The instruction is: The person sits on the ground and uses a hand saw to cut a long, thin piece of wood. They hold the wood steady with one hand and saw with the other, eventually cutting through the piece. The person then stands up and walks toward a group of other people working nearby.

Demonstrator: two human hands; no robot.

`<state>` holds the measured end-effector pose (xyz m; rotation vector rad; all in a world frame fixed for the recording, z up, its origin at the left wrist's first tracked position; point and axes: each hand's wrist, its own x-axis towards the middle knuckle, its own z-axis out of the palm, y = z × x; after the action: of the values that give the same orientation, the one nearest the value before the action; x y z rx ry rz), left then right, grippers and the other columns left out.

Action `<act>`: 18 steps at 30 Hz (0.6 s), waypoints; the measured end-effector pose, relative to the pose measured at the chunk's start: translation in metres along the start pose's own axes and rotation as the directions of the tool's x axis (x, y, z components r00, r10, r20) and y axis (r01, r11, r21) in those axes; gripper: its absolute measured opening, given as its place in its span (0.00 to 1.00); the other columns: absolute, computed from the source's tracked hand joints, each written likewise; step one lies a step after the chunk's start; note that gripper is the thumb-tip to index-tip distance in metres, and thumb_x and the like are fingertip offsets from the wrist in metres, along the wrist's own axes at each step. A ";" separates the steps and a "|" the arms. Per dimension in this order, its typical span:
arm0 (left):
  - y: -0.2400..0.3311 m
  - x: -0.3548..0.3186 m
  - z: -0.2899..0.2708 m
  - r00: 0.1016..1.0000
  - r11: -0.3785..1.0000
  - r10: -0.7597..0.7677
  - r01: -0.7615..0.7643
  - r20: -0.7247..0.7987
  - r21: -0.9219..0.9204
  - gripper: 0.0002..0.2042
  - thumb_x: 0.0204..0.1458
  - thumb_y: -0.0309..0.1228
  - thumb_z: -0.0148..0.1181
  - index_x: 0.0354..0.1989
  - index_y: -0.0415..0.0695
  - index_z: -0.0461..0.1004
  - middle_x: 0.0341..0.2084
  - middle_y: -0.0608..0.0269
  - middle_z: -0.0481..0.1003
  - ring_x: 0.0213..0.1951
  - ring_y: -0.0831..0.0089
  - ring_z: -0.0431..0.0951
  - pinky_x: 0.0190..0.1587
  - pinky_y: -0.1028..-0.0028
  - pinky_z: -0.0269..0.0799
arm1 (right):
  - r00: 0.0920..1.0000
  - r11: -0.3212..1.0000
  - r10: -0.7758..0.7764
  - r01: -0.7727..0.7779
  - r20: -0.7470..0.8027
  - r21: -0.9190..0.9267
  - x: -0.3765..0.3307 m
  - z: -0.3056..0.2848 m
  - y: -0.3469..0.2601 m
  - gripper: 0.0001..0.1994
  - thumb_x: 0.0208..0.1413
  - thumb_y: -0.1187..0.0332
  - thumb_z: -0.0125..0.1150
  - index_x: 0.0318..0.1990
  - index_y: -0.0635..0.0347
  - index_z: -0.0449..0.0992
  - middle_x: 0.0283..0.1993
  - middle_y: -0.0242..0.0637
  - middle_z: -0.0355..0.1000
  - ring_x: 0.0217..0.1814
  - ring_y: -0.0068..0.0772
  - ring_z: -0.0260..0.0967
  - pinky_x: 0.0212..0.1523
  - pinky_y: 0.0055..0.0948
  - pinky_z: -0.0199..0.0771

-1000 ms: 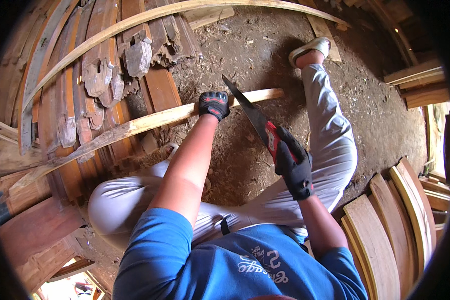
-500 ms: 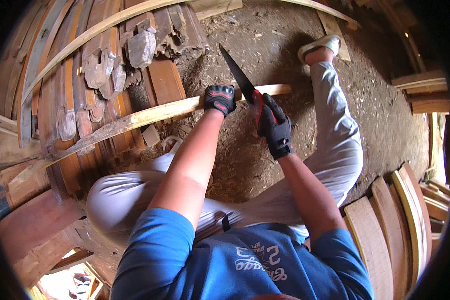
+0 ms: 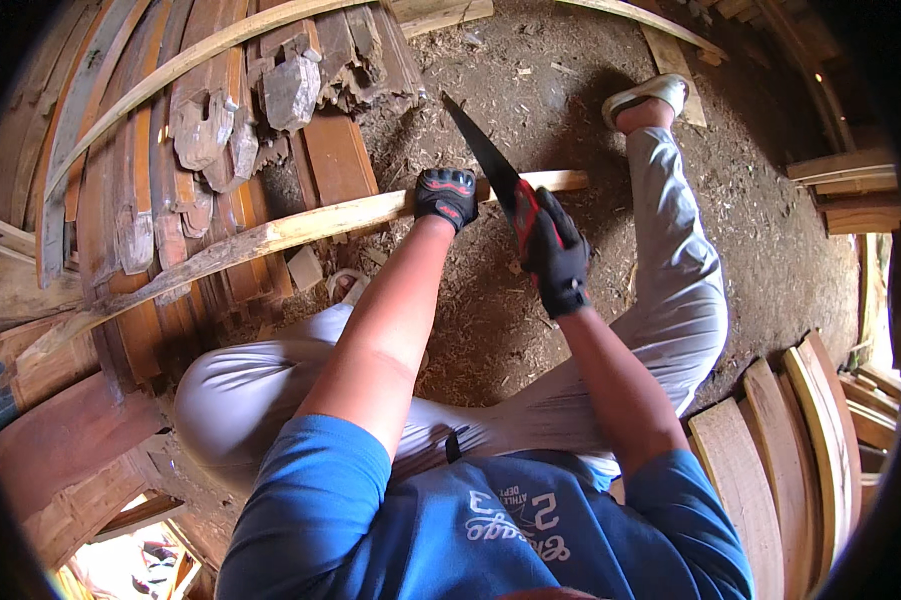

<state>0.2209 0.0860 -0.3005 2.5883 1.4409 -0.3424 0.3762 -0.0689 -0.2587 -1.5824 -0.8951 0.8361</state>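
A long pale wooden strip (image 3: 300, 229) runs from the lower left, over the stacked boards, to its free end right of my hands. My left hand (image 3: 446, 197), in a black glove with red marks, is wrapped round it near that end. In my right hand (image 3: 554, 250), gloved in black too, is the red handle of a hand saw (image 3: 492, 160). Its dark blade points up and to the left, crossing the strip just right of my left hand. Whether the teeth have cut into the wood cannot be made out.
Weathered brown boards (image 3: 205, 130) with broken ends are stacked at the left. A dirt floor (image 3: 530, 110) strewn with wood chips lies ahead. My outstretched right leg (image 3: 670, 220) is beyond the saw. Curved planks (image 3: 735, 480) stand at the lower right.
The saw and my right hand have shifted very slightly. My left hand keeps its hold on the strip, and the whole view has moved a little.
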 end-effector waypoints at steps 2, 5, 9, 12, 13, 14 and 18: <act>-0.005 0.002 -0.002 0.997 1.000 0.022 -0.021 -0.068 0.021 0.11 0.56 0.38 0.58 0.43 0.52 0.83 0.42 0.58 0.84 0.47 0.59 0.85 0.49 0.57 0.78 | 0.997 0.997 0.070 -0.070 0.016 0.038 0.010 0.011 -0.008 0.21 0.72 0.61 0.55 0.68 0.56 0.75 0.39 0.27 0.76 0.32 0.15 0.68 0.35 0.21 0.71; -0.013 -0.002 -0.005 0.999 1.000 0.003 -0.002 0.043 -0.024 0.12 0.56 0.38 0.58 0.44 0.51 0.84 0.43 0.57 0.84 0.48 0.59 0.85 0.50 0.58 0.78 | 0.951 0.951 0.287 -0.297 0.113 0.089 -0.017 -0.005 -0.055 0.21 0.72 0.60 0.54 0.68 0.55 0.75 0.36 0.26 0.75 0.32 0.14 0.67 0.34 0.20 0.69; -0.012 -0.004 -0.010 1.000 1.000 -0.019 0.019 0.017 0.005 0.11 0.55 0.38 0.58 0.40 0.51 0.85 0.41 0.58 0.84 0.47 0.60 0.85 0.46 0.60 0.79 | 0.914 0.928 0.373 -0.365 0.162 -0.074 -0.086 -0.073 -0.110 0.21 0.73 0.59 0.54 0.68 0.54 0.75 0.39 0.28 0.77 0.33 0.16 0.67 0.35 0.21 0.71; -0.013 -0.005 0.002 1.000 0.999 -0.016 0.016 -0.003 0.030 0.11 0.54 0.38 0.59 0.40 0.52 0.85 0.41 0.58 0.84 0.46 0.60 0.85 0.46 0.59 0.79 | 0.982 0.971 0.047 -0.002 0.181 -0.241 -0.075 -0.078 -0.086 0.21 0.72 0.59 0.54 0.68 0.55 0.75 0.49 0.34 0.80 0.39 0.21 0.73 0.43 0.25 0.75; -0.016 -0.006 0.004 1.000 1.000 -0.014 0.014 0.002 0.020 0.11 0.54 0.38 0.59 0.41 0.52 0.84 0.41 0.57 0.84 0.46 0.61 0.85 0.47 0.59 0.79 | 0.979 0.977 0.097 -0.060 0.177 -0.203 -0.068 -0.070 -0.084 0.21 0.72 0.60 0.55 0.68 0.56 0.75 0.52 0.35 0.81 0.42 0.23 0.75 0.46 0.27 0.76; -0.018 -0.008 0.005 1.000 1.000 -0.008 0.008 0.003 0.009 0.11 0.54 0.38 0.58 0.41 0.52 0.84 0.42 0.57 0.84 0.47 0.61 0.85 0.47 0.59 0.79 | 0.912 0.928 0.369 -0.373 0.179 -0.014 -0.045 -0.047 -0.089 0.21 0.71 0.60 0.56 0.67 0.56 0.76 0.56 0.37 0.81 0.46 0.25 0.77 0.50 0.29 0.77; -0.003 -0.001 0.000 1.000 1.000 0.018 -0.018 0.008 0.011 0.13 0.55 0.38 0.58 0.46 0.52 0.82 0.46 0.58 0.82 0.51 0.60 0.83 0.51 0.59 0.77 | 0.998 0.998 0.052 -0.051 0.021 -0.047 0.019 0.018 -0.022 0.19 0.68 0.62 0.59 0.62 0.57 0.80 0.54 0.35 0.81 0.47 0.24 0.75 0.53 0.29 0.75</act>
<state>0.2183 0.0868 -0.3006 2.6040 1.4161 -0.3582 0.3667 -0.0406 -0.2417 -1.6451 -0.8983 0.8759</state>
